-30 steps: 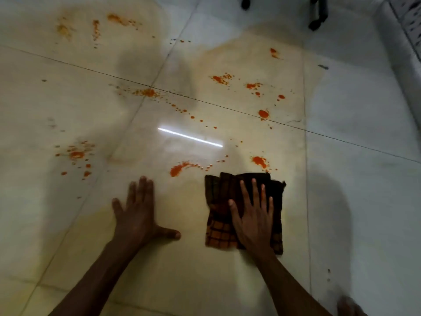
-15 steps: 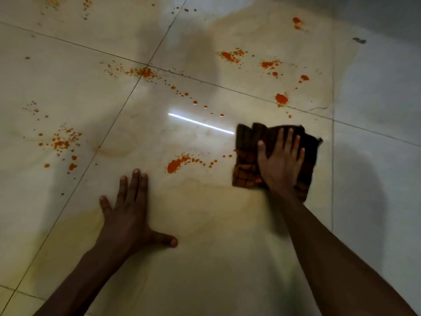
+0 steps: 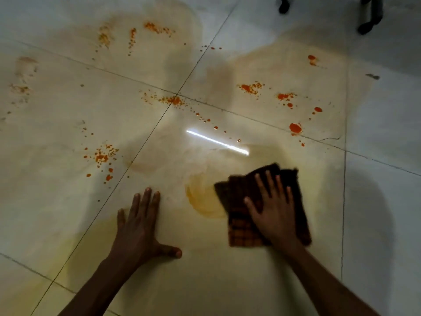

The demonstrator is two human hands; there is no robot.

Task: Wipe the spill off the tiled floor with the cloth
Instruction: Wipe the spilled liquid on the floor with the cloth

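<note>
The dark checked cloth (image 3: 262, 208), brown with orange lines, lies folded flat on the tiled floor (image 3: 57, 115) at lower right of centre; its far edge is blurred. The right hand (image 3: 272, 212) presses down on it with fingers straight and spread, palm flat, nothing curled round the fabric. Just left of the cloth, touching its edge, a curved yellowish smear (image 3: 200, 199) marks the tile. The left hand (image 3: 140, 226) rests flat on the bare floor well to the left of the cloth, fingers straight and together, thumb stretched out to the side, holding nothing.

Farther out, orange-red spill spots (image 3: 295, 128) dot the tiles beyond the cloth: a cluster (image 3: 102, 157) to the left of the left hand, a trail across the grout crossing (image 3: 174, 100), several blots to the upper right, and fainter ones at the top left. A wide pale yellow film covers the tiles around them. A bright strip of reflected light (image 3: 217, 142) lies just beyond the cloth. At the top right edge stand dark furniture legs (image 3: 369, 19). No container shows.
</note>
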